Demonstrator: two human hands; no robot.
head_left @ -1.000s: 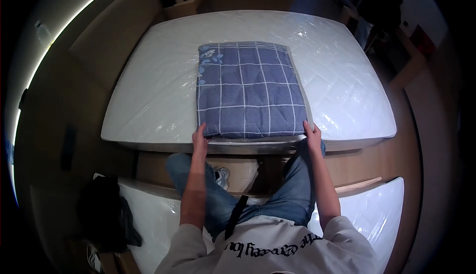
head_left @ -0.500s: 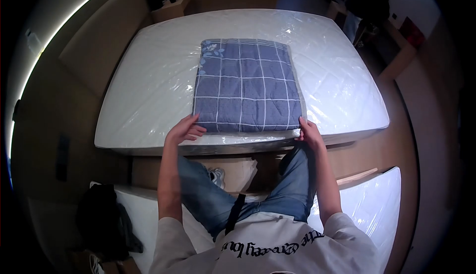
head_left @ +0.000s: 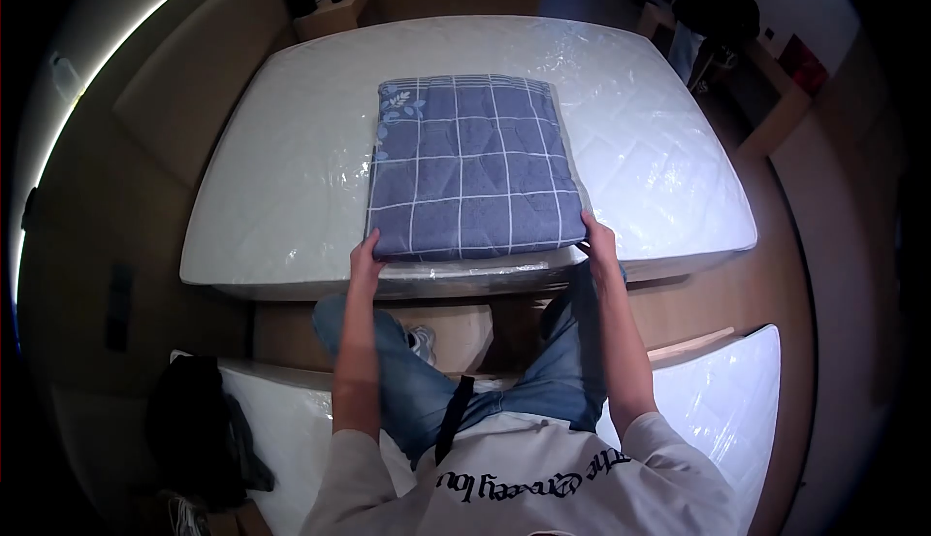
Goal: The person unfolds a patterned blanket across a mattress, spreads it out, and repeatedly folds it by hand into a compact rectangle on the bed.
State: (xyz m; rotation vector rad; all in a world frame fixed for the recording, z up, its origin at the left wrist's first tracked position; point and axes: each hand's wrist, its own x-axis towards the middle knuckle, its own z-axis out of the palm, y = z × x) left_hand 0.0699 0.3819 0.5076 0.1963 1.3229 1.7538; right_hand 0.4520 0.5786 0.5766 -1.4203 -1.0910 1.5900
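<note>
A folded blue quilt (head_left: 465, 167) with white checks and a pale leaf print at its far left corner lies on a large mattress (head_left: 659, 148) in clear plastic. My left hand (head_left: 365, 257) is closed on the quilt's near left corner, thumb on top and fingers hidden beneath. At the near right corner, my right hand (head_left: 600, 243) grips the edge the same way, its fingers mostly under the fold. The quilt's near edge lies close to the mattress's front edge.
I sit on a second plastic-wrapped mattress (head_left: 718, 390), with dark clothing (head_left: 194, 420) at its left. A nightstand (head_left: 335, 14) and a headboard (head_left: 199, 70) stand at the far left. Another person (head_left: 718, 2) is at the far right, near a wooden bench-like piece (head_left: 776, 119).
The quilt has shifted slightly left and turned a little. My left hand has gone from lying over the near left corner to gripping it from below; my right hand has moved slightly up the corner.
</note>
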